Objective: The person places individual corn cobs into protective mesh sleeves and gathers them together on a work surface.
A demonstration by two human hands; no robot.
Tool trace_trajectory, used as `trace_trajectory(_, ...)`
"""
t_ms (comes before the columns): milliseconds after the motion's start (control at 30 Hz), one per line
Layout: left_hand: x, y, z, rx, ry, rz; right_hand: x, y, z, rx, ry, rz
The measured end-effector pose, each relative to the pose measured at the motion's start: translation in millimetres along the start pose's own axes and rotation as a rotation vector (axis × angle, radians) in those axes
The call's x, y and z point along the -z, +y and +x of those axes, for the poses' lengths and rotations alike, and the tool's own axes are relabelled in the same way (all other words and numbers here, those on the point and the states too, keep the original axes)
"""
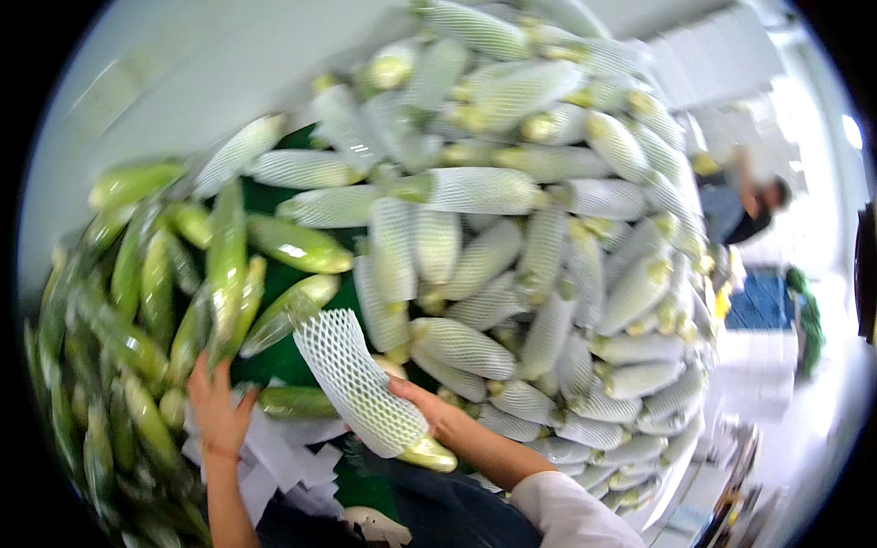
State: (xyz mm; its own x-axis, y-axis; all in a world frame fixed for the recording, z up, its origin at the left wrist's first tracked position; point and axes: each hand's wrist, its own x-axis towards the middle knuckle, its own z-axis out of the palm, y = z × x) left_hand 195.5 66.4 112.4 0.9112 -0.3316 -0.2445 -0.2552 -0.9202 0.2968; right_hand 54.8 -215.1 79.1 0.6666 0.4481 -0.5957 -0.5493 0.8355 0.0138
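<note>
My right hand [428,407] is closed around an ear of corn in its husk, sheathed in a white foam net sleeve [360,383]. The husked tip [431,454] pokes out of the sleeve's lower end. My left hand [220,411] is spread, with fingertips at the lower end of a green, film-wrapped ear [226,267]; whether they touch it is unclear. Beneath and beside that hand lie loose white paper pieces [291,455]. Another green ear [294,402] lies between my hands.
Unsleeved green ears [130,342] are heaped on the left. A large pile of foam-netted ears [541,260] rises on the right and far side. Dark green table surface [274,363] shows between them. A pale wall [192,75] stands behind. Far right are a person [743,198] and a blue crate [757,301].
</note>
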Motion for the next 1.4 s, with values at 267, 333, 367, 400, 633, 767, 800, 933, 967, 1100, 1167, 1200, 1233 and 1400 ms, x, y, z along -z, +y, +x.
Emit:
trace_trajectory(267,-23.5,-89.1,-31.5,0.116,-0.162,0.174,-91.2,-105.2,-116.7,1.174,0.371,-0.272)
trace_trajectory(333,7.2,-81.1,-28.8,0.094,-0.166,0.133,-121.2,-148.7,-153.8,1.432,0.425,-0.12)
trace_trajectory(367,10.4,-76.3,-25.8,0.063,-0.2,0.121,-130.7,-175.0,-177.4,1.622,0.279,-0.108)
trace_trajectory(400,12.3,-72.9,-24.3,0.03,-0.237,0.111,-114.1,-204.1,-202.9,1.656,-0.108,-0.103)
trace_trajectory(633,44.3,0.5,-2.7,0.268,-0.144,-1.542,-85.6,-74.4,-20.8,0.682,0.258,-0.649)
trace_trajectory(767,13.1,59.4,6.3,0.055,-0.199,-1.388,-113.0,13.7,31.5,0.234,-0.174,-0.594)
trace_trajectory(800,2.2,56.3,4.2,-0.028,-0.016,-1.182,-117.2,19.7,38.4,0.183,-0.193,-0.612)
trace_trajectory(933,-14.0,48.9,-5.6,-0.154,0.215,-0.619,-99.1,27.4,38.9,-0.057,-0.013,-0.593)
trace_trajectory(967,-20.1,60.2,-10.6,-0.094,0.156,-0.669,-87.9,32.5,37.8,-0.054,0.011,-0.646)
trace_trajectory(1100,-26.2,60.6,-22.8,-0.265,0.143,-0.475,-60.0,43.4,39.6,-0.11,-0.021,-0.634)
trace_trajectory(1167,-36.9,56.2,-30.6,-0.308,0.102,-0.596,-50.4,43.6,40.1,-0.268,-0.035,-0.739)
trace_trajectory(1200,-40.3,57.1,-36.4,-0.267,0.105,-0.568,-44.8,42.0,39.0,-0.274,-0.02,-0.787)
trace_trajectory(1233,-45.2,57.4,-41.7,-0.157,0.064,-0.671,-38.9,42.7,39.1,-0.277,-0.004,-0.833)
trace_trajectory(1400,-70.9,54.4,-68.1,0.479,-0.567,-1.563,-41.9,44.7,46.6,0.225,0.196,-0.281)
